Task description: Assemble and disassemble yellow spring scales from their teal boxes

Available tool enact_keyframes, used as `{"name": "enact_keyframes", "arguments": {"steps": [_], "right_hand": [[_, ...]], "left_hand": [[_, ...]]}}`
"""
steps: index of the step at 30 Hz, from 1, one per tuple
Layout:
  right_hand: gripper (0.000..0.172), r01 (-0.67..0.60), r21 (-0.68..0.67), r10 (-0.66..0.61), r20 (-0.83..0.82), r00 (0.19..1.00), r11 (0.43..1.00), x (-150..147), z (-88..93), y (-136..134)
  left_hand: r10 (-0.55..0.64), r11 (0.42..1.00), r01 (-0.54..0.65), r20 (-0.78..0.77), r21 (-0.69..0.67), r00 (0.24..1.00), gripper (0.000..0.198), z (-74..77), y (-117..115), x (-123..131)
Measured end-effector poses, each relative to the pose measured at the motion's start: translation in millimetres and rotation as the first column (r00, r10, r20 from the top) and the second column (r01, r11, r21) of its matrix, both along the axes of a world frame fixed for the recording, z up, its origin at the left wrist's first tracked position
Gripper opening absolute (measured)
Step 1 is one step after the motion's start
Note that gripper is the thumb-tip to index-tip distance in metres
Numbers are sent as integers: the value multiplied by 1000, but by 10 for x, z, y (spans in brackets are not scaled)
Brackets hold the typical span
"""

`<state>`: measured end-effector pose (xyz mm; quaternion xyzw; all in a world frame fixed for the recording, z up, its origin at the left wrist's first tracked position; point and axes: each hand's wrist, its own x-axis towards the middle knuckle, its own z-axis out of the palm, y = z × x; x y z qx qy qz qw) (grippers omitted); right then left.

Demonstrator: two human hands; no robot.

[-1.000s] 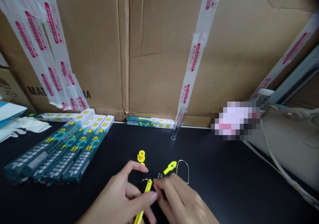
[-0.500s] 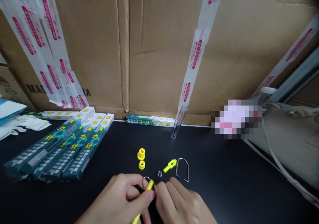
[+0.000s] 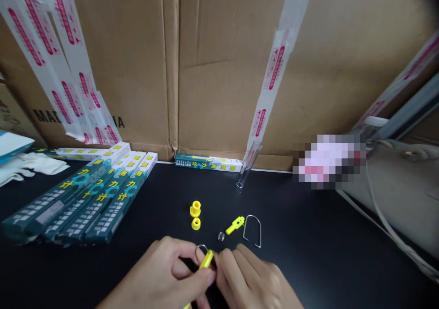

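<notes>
The grip of the left hand (image 3: 164, 272) pinched a yellow rod (image 3: 207, 259) between thumb and fingers near its top end. The right hand (image 3: 255, 277) was curled close beside that end; its fingertips were hidden, so whether they pinched anything could not be told.

Behind the rod rose a brown cardboard box (image 3: 219, 94), creased and sealed with glossy printed tape (image 3: 273, 66). The smooth black desk (image 3: 291, 217) spread beneath it. Left of the rod lay slim green-and-white cartons (image 3: 115, 201), fanned out, crisp-edged; another carton (image 3: 206, 163) lay beyond the rod. By that carton's end was a clear, hollow tube (image 3: 249, 163), beyond the rod and to its right.

Little looked joined so far. Loose to the rod's right were an open-ended metal bow (image 3: 260, 232) and a flat, slotted yellow piece (image 3: 234, 225) with a stem. Beyond the rod, slightly left, sat two round, hollow yellow caps (image 3: 195, 209), one larger and flanged. A thin, curved metal wire (image 3: 202, 246) showed at the rod's top end; whether it passed through was unclear. Smallest was a shiny, see-through bit (image 3: 221, 236) just beyond the rod, unattached, its shape uncertain.
</notes>
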<state>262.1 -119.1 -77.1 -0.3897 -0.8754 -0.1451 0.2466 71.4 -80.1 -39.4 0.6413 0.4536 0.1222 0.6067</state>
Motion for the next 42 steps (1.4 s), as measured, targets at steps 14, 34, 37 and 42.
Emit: {"name": "enact_keyframes", "arguments": {"steps": [14,34,37,42], "right_hand": [[32,-33,-309,-61,-291,955,951,36,-72,34],[39,-255,-767,-500,-593,631,589,-90,14,-23],[24,-224,-666,-330,-599,730,712,-26,10,16],[16,-124,-318,-33,-446,895,940,70,-46,55]], "left_hand": [[-2,995,0,-21,-104,1000,42,-63,40,-36],[12,957,0,41,-292,999,73,-18,45,-40],[61,961,-44,53,-272,997,71,-101,60,-11],[38,991,-33,36,-127,999,54,-242,69,-48]]}}
